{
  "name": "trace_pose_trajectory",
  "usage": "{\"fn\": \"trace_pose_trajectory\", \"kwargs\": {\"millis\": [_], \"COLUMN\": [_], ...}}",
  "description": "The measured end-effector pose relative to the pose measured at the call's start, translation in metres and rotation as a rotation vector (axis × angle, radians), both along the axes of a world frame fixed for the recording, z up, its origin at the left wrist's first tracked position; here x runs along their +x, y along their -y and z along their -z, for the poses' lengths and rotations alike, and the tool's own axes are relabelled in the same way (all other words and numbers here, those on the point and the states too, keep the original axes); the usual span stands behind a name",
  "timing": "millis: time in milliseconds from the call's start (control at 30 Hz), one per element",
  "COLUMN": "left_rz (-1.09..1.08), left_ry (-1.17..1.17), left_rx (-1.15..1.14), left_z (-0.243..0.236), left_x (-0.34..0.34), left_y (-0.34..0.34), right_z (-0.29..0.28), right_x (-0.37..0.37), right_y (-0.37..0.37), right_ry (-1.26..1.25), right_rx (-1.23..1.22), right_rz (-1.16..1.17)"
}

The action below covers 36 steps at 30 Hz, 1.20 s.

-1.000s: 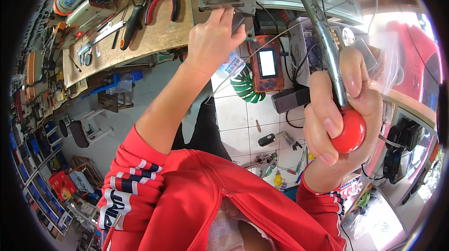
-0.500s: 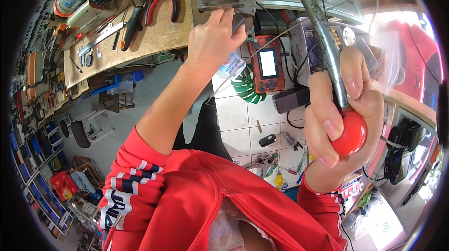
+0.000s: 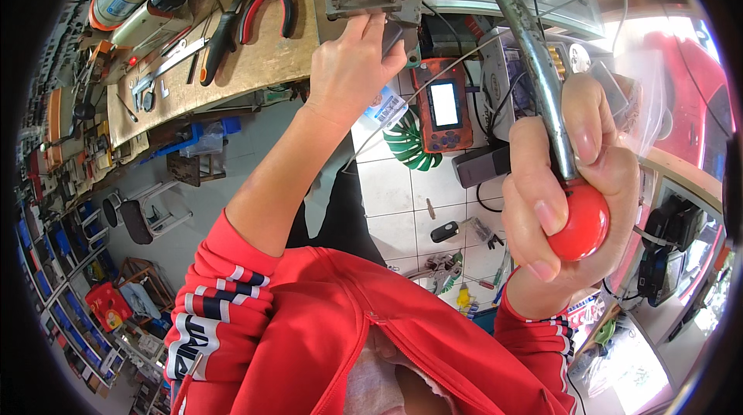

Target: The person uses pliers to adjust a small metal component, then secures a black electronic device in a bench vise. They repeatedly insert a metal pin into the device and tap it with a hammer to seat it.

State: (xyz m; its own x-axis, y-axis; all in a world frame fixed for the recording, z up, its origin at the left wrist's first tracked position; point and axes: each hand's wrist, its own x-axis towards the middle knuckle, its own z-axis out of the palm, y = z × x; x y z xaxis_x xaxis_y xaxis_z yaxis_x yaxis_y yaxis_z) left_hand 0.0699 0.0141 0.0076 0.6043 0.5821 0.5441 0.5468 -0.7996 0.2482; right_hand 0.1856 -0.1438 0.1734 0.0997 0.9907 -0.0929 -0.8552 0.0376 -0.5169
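Observation:
My right hand [image 3: 569,191] is closed round the red ball knob [image 3: 580,222] at the end of a long metal lever [image 3: 534,51]. That lever slants up and away toward the top of the view. My left hand [image 3: 352,63] reaches up to a metal press [image 3: 368,3], its fingertips at the lower edge of the block. Between its thumb and fingers sits a small dark grey object [image 3: 393,34], mostly covered by the hand, so its kind is unclear. A label tag [image 3: 385,108] shows beside the left wrist.
A wooden bench [image 3: 271,63] at the left bears red-handled pliers [image 3: 267,9], a black-and-orange-handled tool [image 3: 217,47] and a caliper [image 3: 166,71]. An orange device with a lit screen [image 3: 444,104] lies on white tiles, a black key fob [image 3: 443,232] nearer me.
Both hands stay nearly where they were, on the knob and at the press. The knob and right hand sit very slightly lower; the view has shifted a little.

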Motion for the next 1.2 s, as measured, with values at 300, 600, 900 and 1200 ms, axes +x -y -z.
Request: {"fn": "trace_pose_trajectory", "kwargs": {"millis": [300, 600, 900, 1200], "left_rz": [0.002, -0.006, -0.004, 0.000], "left_ry": [0.005, -0.025, -0.034, -0.017], "left_rx": [0.025, 0.001, 0.019, 0.011], "left_z": [-0.001, -0.001, 0.000, -0.001], "left_x": [0.001, 0.000, 0.000, 0.001], "left_y": [-0.001, 0.000, 0.000, 0.001], "right_z": [-0.001, 0.012, 0.014, 0.005], "right_x": [0.001, 0.001, -0.001, 0.002], "right_y": [0.001, 0.000, 0.001, 0.000], "right_ry": [0.011, -0.050, -0.059, -0.042], "right_rx": [-0.010, 0.090, 0.087, 0.037], "right_rz": [0.006, -0.034, -0.025, -0.044]}}
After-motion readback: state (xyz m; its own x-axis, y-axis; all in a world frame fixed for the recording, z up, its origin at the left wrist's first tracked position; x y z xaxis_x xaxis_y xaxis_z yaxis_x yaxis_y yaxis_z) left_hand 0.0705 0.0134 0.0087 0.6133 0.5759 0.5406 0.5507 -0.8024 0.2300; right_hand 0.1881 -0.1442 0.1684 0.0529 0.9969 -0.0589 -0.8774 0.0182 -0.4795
